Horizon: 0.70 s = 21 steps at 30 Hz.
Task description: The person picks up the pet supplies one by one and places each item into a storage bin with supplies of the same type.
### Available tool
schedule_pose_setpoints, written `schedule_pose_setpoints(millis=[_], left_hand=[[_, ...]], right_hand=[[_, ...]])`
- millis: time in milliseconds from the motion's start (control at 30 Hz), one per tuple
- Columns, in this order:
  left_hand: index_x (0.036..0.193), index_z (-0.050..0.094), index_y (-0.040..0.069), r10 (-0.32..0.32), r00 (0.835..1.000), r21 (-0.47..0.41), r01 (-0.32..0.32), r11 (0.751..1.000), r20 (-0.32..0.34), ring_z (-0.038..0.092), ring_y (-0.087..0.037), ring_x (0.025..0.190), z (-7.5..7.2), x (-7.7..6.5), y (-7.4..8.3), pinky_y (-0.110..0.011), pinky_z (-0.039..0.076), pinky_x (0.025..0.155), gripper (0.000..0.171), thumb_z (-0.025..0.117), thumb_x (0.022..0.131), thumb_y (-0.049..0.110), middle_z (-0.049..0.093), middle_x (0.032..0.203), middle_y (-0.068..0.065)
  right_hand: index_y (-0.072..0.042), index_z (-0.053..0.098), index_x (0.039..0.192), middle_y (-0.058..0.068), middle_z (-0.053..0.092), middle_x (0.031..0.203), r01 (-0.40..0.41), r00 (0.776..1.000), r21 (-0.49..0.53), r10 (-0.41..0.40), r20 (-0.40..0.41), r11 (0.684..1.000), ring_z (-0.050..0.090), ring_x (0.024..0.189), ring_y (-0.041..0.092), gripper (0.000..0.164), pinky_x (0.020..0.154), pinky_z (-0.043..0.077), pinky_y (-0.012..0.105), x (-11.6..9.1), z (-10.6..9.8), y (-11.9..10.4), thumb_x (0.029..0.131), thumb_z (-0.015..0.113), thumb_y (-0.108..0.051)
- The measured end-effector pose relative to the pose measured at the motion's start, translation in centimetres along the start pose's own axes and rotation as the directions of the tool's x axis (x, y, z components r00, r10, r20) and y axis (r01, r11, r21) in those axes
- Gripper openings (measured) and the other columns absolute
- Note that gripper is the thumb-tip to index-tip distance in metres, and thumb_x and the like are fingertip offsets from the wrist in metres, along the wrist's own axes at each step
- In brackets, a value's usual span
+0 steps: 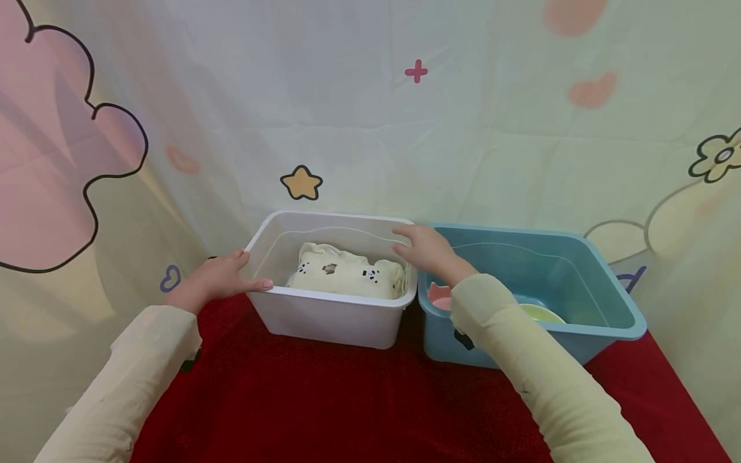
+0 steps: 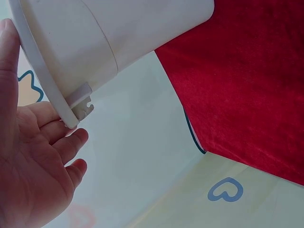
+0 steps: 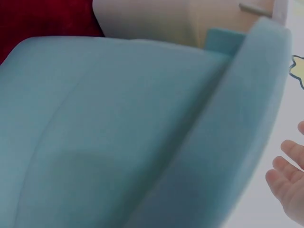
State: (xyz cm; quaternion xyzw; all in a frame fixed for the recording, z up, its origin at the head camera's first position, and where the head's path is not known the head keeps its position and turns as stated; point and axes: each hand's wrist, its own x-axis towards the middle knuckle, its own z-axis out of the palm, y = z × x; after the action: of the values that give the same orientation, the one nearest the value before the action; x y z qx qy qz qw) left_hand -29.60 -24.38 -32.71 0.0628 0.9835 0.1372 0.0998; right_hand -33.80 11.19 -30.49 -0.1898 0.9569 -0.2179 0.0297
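A white plastic storage bin [image 1: 336, 321] stands on red cloth, with a folded cream fabric bundle [image 1: 347, 273] printed with small animals inside. My left hand [image 1: 217, 280] holds the bin's left front corner, its thumb on the front rim. In the left wrist view, the fingers of that hand [image 2: 42, 156] reach past the white rim [image 2: 42, 80]. Over the bin's right end hovers my right hand [image 1: 431, 251], its fingers loosely spread and holding nothing. The right wrist view shows these fingers [image 3: 289, 175] apart from the blue bin's rim [image 3: 228, 123].
Right beside the white bin is a blue bin [image 1: 579, 270], holding a pink item [image 1: 440, 296] and a yellow-green rounded item [image 1: 541, 314]; my right forearm partly covers it. Red cloth [image 1: 347, 405] spreads in front. A printed curtain [image 1: 359, 128] hangs close behind both bins.
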Motion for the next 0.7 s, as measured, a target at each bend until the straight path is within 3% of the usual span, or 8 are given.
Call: schedule_pose_setpoints(millis=[700], left_hand=[[0.140, 0.017, 0.000, -0.011, 1.000, -0.017, 0.011, 1.000, -0.002, 0.028, -0.048, 0.123, 0.0, -0.2, 0.2, -0.061, 0.032, 0.092, 0.106, 0.051, 0.069, 0.071, 0.017, 0.142, -0.027]], right_hand=[[-0.008, 0.038, 0.134, 0.013, 0.040, 0.137, -0.044, 0.999, 0.002, 0.044, -0.004, 0.999, 0.035, 0.127, 0.030, 0.050, 0.101, 0.031, 0.048, -0.9, -1.4, 2.2, 0.089, 0.049, -0.026]])
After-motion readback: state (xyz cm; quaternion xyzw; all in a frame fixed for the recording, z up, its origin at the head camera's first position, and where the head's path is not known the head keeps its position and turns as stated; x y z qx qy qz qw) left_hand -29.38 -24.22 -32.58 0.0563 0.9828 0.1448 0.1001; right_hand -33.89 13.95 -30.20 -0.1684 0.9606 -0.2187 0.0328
